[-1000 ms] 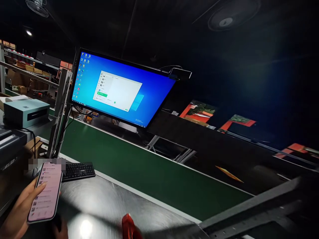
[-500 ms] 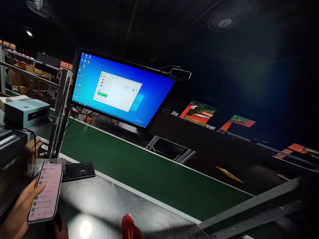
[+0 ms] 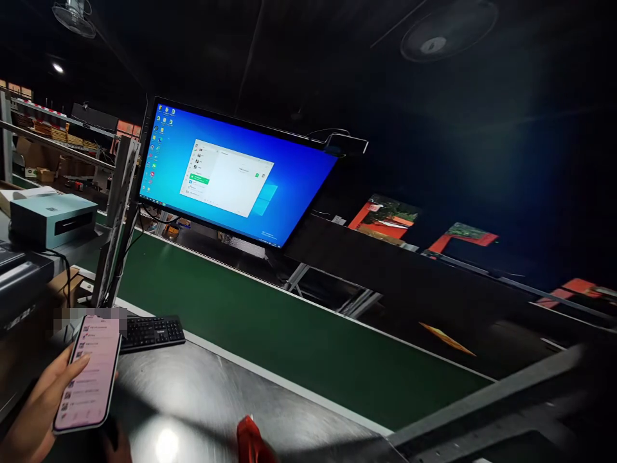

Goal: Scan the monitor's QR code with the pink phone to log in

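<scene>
A smartphone [image 3: 87, 376] with a lit pinkish screen showing a list is in my left hand [image 3: 41, 402], at the lower left. My left fingers wrap round it from behind, and the thumb lies over the screen. Just behind the phone, a black keyboard [image 3: 153, 332] rests on the shiny metal table [image 3: 207, 399]. A dim, skin-toned shape shows below the phone at the bottom edge; whether it is a reflection I cannot tell. My right hand cannot be made out. A red object [image 3: 251, 440], cut off by the bottom edge, is near the table's front.
A large monitor [image 3: 236, 173] with a chat window hangs on a metal post [image 3: 118, 218]. Beyond the table runs a green conveyor belt [image 3: 270, 321]. Left stand a pale box-shaped device [image 3: 55, 218] and dark equipment [image 3: 22, 289]. A metal beam [image 3: 486, 399] slants across the lower right.
The green highlighted row in the monitor's chat list sits slightly higher. The camera view has shifted a little. My left hand keeps the same hold on the phone.
</scene>
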{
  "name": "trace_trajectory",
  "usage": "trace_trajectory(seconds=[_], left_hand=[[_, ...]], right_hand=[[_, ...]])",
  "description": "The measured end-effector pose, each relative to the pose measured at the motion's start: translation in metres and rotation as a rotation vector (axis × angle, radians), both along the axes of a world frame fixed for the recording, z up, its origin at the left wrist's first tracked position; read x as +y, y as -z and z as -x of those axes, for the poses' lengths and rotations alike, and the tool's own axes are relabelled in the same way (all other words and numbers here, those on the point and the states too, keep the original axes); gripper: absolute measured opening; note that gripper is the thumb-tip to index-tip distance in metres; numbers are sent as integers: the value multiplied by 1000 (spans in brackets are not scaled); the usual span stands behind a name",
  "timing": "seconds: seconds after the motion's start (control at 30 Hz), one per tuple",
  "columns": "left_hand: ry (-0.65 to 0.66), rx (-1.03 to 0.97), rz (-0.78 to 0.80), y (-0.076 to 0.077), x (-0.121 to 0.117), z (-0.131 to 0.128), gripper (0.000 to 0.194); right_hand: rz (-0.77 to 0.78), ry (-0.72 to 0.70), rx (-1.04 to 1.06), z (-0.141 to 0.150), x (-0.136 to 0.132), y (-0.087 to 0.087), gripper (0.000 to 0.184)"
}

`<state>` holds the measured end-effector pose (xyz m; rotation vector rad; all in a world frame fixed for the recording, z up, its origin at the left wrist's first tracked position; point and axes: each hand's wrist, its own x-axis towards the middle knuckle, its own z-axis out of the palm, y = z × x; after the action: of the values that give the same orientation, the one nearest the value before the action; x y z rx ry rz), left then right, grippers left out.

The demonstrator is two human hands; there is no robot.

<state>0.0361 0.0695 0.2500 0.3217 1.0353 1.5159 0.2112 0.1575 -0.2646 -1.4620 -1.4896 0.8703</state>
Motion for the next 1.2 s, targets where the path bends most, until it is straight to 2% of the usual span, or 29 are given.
trace_trajectory(seconds=[0.13, 0.23, 0.33, 0.43, 0.57, 0.73, 0.9, 1.2], left_hand=[[19, -1, -13, 2, 0, 2, 120], [21, 21, -17, 1, -1, 2, 114], [-1, 22, -9, -2, -2, 0, 99], [-18, 20, 6, -2, -2, 0, 94], [-1, 1, -1, 1, 0, 2, 104], [24, -21, -8, -2, -1, 2, 115], [-14, 7, -3, -8, -2, -2, 105], [-33, 22, -7, 0, 1, -4, 95]], right_hand=[[105, -62, 53, -1, 5, 25, 78], [110, -94, 83, -1, 8, 34, 81], [55, -80, 54, -1, 8, 34, 70], [-23, -24, -14, -1, 8, 32, 57], [79, -74, 82, -2, 9, 33, 70], [158, -95, 44, -2, 9, 38, 82], [144, -97, 72, -3, 10, 41, 79], [157, -127, 76, -3, 10, 37, 78]])
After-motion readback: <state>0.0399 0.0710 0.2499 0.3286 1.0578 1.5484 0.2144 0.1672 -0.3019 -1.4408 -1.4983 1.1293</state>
